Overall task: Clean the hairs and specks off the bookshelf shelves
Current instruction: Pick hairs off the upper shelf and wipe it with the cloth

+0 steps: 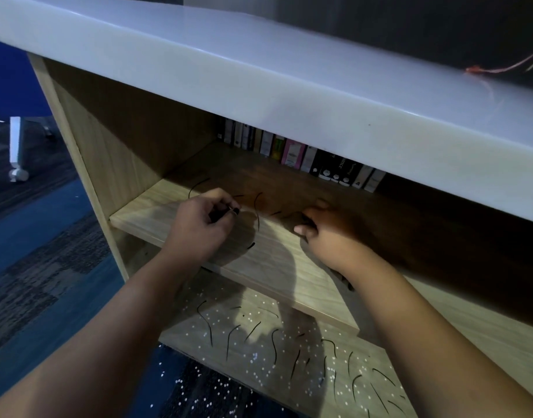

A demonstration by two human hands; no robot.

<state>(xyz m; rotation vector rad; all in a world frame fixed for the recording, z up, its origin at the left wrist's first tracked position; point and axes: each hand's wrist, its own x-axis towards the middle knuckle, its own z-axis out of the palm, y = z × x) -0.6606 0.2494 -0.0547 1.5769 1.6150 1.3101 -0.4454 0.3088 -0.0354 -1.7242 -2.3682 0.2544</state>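
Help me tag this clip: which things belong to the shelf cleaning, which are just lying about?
Job: left hand pinching dark strands; right hand; loose hairs on middle shelf; white specks on bottom shelf.
Lying about: books; orange string; chair leg.

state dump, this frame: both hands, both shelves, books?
left hand: pinches a tuft of dark hairs.
right hand: fingers curled on the upper shelf; grip unclear, blurred.
upper shelf: loose hairs on it, no specks seen.
lower shelf: littered with strands and white specks.
books: upright, in a row at the upper shelf's back.
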